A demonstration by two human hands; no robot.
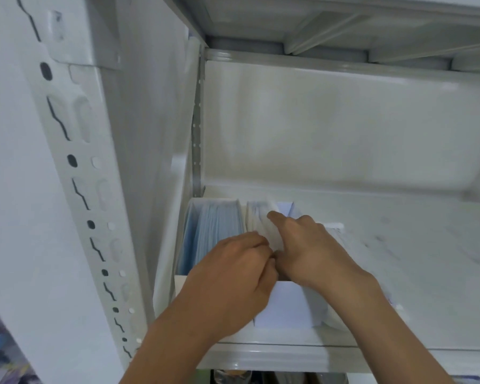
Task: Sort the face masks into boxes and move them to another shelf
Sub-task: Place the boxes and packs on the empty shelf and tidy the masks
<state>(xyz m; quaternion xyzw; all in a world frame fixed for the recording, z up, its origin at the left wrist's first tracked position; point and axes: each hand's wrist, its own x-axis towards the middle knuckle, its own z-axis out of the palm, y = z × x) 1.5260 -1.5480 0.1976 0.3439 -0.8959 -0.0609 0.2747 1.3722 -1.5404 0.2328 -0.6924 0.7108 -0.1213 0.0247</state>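
Note:
Two white boxes stand side by side at the left end of a white metal shelf (372, 273). The left box (189, 214) holds a stack of blue face masks (208, 231) on edge. The right box (286, 306) holds white face masks (258, 217). My left hand (233, 273) reaches over the divide between the boxes, fingers curled at the near end of the white masks. My right hand (302, 245) lies on top of the white masks, fingers extended toward the back and pressing them. The fingertips of my left hand are hidden behind my right hand.
A perforated white shelf upright (75, 176) stands at the left. The shelf's back panel (344, 134) and the underside of the upper shelf (344, 26) close the space. Dark items (233, 376) show on the level below.

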